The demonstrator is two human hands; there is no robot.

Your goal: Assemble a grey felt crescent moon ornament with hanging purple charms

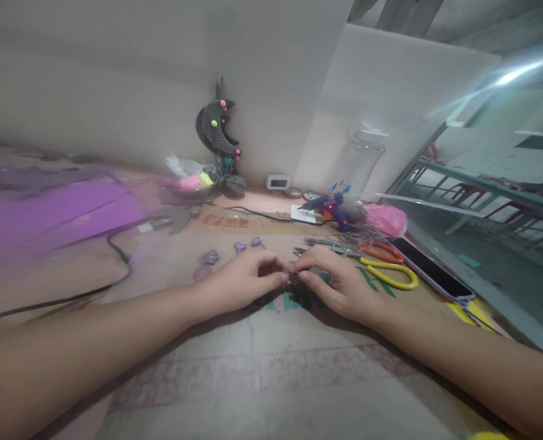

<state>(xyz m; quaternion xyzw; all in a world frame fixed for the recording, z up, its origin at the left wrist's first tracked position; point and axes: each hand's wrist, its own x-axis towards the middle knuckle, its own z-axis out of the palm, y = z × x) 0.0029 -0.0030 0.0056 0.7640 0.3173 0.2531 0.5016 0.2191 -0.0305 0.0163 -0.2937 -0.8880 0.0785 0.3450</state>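
My left hand and my right hand meet over the middle of the work surface, thumb and forefinger of each pinched together. Between the fingertips is a small dark piece, too blurred to name. Under the right fingers lies a dark, greenish bundle, partly hidden; whether it joins the pinched piece I cannot tell. Just beyond the left hand are a grey flower-shaped piece and two small purple-and-grey pieces, one a heart and the other squarish. Scissors with yellow handles lie beside the right hand.
A blue glue gun stands behind, near red-handled pliers and a phone at the right edge. A dark crescent ornament leans against the wall. A black cable crosses the left side, near purple sheet material.
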